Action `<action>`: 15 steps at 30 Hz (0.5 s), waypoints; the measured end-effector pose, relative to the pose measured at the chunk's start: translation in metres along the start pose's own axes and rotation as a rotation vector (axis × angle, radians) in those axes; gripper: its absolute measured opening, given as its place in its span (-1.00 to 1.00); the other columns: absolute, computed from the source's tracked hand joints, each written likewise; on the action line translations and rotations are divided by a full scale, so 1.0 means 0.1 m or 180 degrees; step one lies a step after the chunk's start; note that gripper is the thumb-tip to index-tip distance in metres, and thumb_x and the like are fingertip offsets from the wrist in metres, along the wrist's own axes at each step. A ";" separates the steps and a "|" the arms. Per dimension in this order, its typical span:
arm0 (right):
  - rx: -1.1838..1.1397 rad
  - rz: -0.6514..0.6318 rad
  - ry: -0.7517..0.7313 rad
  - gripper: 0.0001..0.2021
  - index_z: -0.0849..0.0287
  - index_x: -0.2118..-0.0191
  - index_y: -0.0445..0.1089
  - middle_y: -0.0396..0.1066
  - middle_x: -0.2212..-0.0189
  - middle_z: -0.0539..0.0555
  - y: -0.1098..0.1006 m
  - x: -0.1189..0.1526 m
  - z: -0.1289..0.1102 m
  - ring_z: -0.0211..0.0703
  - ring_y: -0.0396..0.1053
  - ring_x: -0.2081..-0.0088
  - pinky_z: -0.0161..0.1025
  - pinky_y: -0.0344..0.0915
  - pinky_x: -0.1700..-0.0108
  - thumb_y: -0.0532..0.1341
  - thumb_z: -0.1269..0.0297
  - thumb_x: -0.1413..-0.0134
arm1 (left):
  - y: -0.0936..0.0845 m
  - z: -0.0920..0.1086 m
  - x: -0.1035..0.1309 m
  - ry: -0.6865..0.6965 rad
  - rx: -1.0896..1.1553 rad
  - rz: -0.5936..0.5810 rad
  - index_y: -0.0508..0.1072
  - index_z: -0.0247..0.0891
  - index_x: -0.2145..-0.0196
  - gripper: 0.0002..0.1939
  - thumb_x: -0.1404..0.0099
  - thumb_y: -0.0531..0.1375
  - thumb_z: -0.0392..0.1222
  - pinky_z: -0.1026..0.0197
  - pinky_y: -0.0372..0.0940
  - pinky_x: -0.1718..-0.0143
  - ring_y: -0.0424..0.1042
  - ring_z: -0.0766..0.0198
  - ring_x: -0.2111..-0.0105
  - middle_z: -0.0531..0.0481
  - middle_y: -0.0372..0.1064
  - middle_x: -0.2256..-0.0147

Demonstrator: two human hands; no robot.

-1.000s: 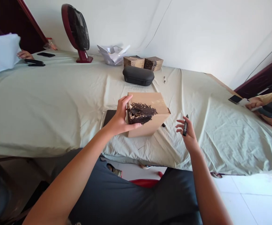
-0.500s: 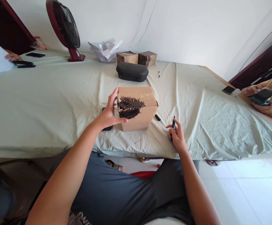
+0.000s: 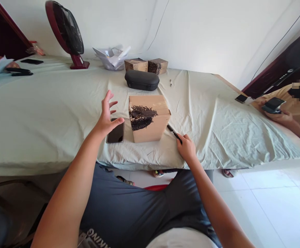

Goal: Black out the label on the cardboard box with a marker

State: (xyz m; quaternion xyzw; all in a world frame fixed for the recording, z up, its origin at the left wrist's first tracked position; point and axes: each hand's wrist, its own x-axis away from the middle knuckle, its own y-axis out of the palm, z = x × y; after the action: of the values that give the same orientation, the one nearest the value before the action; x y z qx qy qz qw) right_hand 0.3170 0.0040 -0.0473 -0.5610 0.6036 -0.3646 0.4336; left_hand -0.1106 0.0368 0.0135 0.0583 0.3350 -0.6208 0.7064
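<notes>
A cardboard box (image 3: 151,129) stands on the cloth-covered table, with dense black scribbles over its left part. To its left my left hand (image 3: 107,115) is raised with fingers spread, apart from the box and holding nothing. Under and beside that hand lies a dark phone (image 3: 116,133). My right hand (image 3: 186,148) grips a black marker (image 3: 177,135), which slants up and left. The marker's far end meets the black cap near the box's lower right side; whether the cap is fully on cannot be made out.
Behind the box lies a black case (image 3: 142,80), with two small scribbled boxes (image 3: 158,66), a plastic basket (image 3: 112,62) and a fan (image 3: 77,62) farther back. People's hands show at both sides; the right person holds a dark device (image 3: 273,105).
My left hand has let go of the box and moved left, fingers spread. My right hand has moved left and turned the marker, bringing it to the cap that lay beside the box.
</notes>
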 end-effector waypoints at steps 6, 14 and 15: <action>0.0136 -0.0123 -0.0010 -0.50 0.16 -0.36 0.53 0.54 0.00 0.31 -0.03 -0.14 -0.11 0.20 0.53 -0.02 -0.06 0.38 0.10 0.09 0.26 -0.45 | -0.04 0.00 -0.02 0.0026 -0.0013 0.0073 -0.16 0.24 -0.58 0.38 -0.02 0.31 0.76 -0.38 0.36 -0.29 0.20 -0.38 -0.46 -0.33 -0.12 -0.56; 0.0090 -0.0120 -0.0120 -0.51 0.15 -0.34 0.55 0.56 0.00 0.29 -0.02 -0.22 -0.16 0.15 0.53 0.03 -0.09 0.36 0.13 0.11 0.25 -0.43 | -0.10 0.11 -0.03 0.0020 -0.0032 0.0208 -0.11 0.17 -0.58 0.32 -0.08 0.25 0.76 -0.36 0.35 -0.29 0.25 -0.36 -0.43 -0.35 -0.06 -0.53; 0.0071 -0.0096 -0.0130 -0.50 0.15 -0.34 0.55 0.57 0.00 0.29 -0.01 -0.22 -0.16 0.15 0.53 0.03 -0.09 0.36 0.13 0.11 0.25 -0.42 | -0.10 0.11 -0.03 0.0032 -0.0029 0.0227 -0.10 0.19 -0.57 0.30 -0.09 0.25 0.75 -0.36 0.36 -0.28 0.25 -0.36 -0.42 -0.34 -0.04 -0.53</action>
State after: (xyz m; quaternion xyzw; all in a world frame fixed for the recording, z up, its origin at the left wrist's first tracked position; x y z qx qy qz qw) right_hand 0.3020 0.0254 -0.0385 -0.5725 0.5820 -0.3663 0.4465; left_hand -0.1151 0.0318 0.0271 0.0701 0.3391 -0.5934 0.7266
